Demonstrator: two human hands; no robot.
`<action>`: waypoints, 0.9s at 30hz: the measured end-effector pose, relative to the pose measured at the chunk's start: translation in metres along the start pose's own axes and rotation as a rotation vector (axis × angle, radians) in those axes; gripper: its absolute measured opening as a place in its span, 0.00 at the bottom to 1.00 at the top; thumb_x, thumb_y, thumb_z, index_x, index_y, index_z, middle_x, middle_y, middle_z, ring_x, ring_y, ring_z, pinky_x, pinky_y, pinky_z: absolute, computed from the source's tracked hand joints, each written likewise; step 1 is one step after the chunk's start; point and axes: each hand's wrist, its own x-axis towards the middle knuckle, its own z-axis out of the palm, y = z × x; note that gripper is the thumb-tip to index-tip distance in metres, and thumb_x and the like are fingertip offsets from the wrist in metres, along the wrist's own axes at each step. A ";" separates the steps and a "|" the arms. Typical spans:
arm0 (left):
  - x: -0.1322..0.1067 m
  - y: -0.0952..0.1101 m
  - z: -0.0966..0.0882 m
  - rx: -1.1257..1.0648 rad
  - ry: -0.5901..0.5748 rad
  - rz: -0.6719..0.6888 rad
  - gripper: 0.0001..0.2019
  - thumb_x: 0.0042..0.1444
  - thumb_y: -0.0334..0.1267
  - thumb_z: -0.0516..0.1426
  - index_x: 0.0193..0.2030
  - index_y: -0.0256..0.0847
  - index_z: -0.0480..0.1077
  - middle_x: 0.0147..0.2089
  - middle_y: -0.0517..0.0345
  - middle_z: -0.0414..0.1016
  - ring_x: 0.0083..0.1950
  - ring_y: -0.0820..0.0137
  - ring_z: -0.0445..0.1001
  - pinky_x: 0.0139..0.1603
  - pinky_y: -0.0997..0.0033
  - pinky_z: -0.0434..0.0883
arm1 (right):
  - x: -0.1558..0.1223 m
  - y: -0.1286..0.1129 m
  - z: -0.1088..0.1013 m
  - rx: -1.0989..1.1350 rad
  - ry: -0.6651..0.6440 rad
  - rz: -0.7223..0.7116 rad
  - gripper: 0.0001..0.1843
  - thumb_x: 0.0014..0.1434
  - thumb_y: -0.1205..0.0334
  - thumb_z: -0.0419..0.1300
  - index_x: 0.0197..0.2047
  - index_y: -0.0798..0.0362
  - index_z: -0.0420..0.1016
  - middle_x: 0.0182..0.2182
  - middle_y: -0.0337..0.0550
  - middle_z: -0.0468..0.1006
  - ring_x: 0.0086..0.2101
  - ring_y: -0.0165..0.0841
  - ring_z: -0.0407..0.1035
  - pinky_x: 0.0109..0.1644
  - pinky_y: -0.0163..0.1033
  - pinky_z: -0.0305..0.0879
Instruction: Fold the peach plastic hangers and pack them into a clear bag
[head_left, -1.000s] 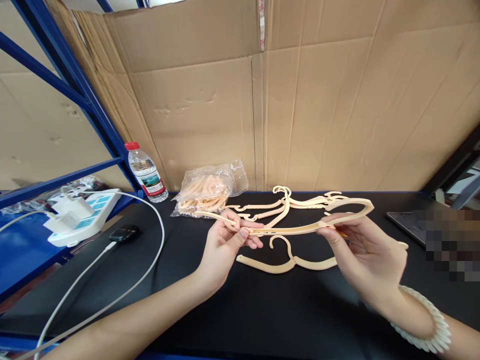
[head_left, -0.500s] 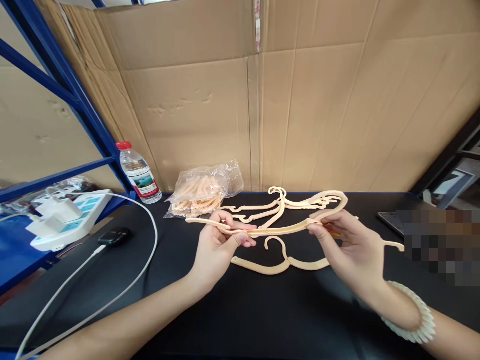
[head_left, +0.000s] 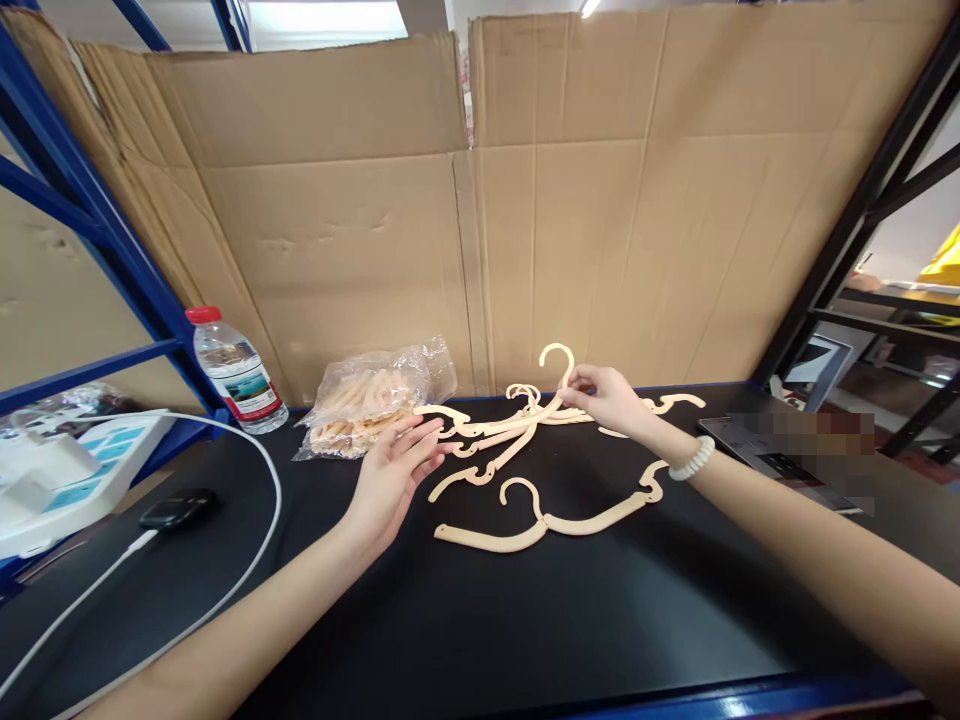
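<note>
My right hand [head_left: 607, 402] pinches a beige folding clothes hanger [head_left: 556, 347] just below its hook, over the back of the black table. The hanger's left arm reaches toward my left hand [head_left: 391, 482], which is open with fingers stretched out, close to that end. Whether those fingertips touch it I cannot tell. Other beige hangers lie overlapped beneath the held one, their outlines hard to separate. Closer to me, a separate hanger [head_left: 592, 524] lies flat, hook toward the back; its right arm has a notched end piece, while the left arm ends in a small hole.
A clear plastic bag [head_left: 375, 390] of beige hanger parts lies at the back left, beside a water bottle [head_left: 241, 378]. Left of these are a white power strip [head_left: 112, 445], a black device [head_left: 178, 510] and a looping white cable. A dark laptop [head_left: 739, 450] sits right.
The hanger held by both hands has gone to the back among the other hangers. My left hand has let go and opened; my right hand now grips near the hook. The view has shifted right.
</note>
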 end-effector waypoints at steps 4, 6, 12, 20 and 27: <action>0.004 -0.002 -0.002 0.011 0.058 -0.062 0.16 0.50 0.21 0.61 0.45 0.37 0.68 0.51 0.46 0.77 0.37 0.71 0.80 0.40 0.73 0.76 | 0.025 0.019 0.000 -0.024 -0.110 0.051 0.03 0.53 0.65 0.58 0.29 0.54 0.71 0.26 0.43 0.80 0.30 0.33 0.75 0.36 0.34 0.67; 0.004 -0.005 -0.003 0.034 0.066 -0.071 0.17 0.49 0.20 0.61 0.45 0.37 0.67 0.51 0.46 0.76 0.37 0.71 0.80 0.41 0.73 0.76 | 0.032 0.027 0.004 -0.051 -0.146 0.076 0.03 0.53 0.66 0.58 0.29 0.54 0.72 0.25 0.42 0.80 0.28 0.31 0.74 0.33 0.33 0.66; 0.009 -0.010 -0.011 0.471 -0.206 0.033 0.12 0.47 0.32 0.64 0.39 0.40 0.72 0.44 0.50 0.78 0.39 0.65 0.77 0.39 0.67 0.74 | 0.040 0.035 0.021 -0.159 -0.164 0.089 0.09 0.54 0.59 0.61 0.26 0.54 0.76 0.25 0.42 0.80 0.27 0.32 0.71 0.31 0.34 0.63; 0.024 -0.023 -0.023 1.143 -0.545 0.596 0.05 0.56 0.37 0.57 0.35 0.47 0.76 0.41 0.54 0.77 0.45 0.60 0.70 0.50 0.58 0.67 | 0.032 0.029 0.013 -0.259 0.016 0.055 0.09 0.56 0.60 0.59 0.31 0.54 0.79 0.31 0.45 0.81 0.33 0.35 0.73 0.38 0.36 0.64; 0.031 -0.025 -0.027 1.284 -0.529 0.645 0.10 0.57 0.35 0.55 0.40 0.46 0.77 0.45 0.52 0.76 0.48 0.57 0.70 0.52 0.55 0.68 | 0.000 0.020 -0.042 -0.276 0.126 0.095 0.14 0.58 0.56 0.56 0.36 0.56 0.79 0.33 0.47 0.81 0.34 0.35 0.73 0.39 0.37 0.66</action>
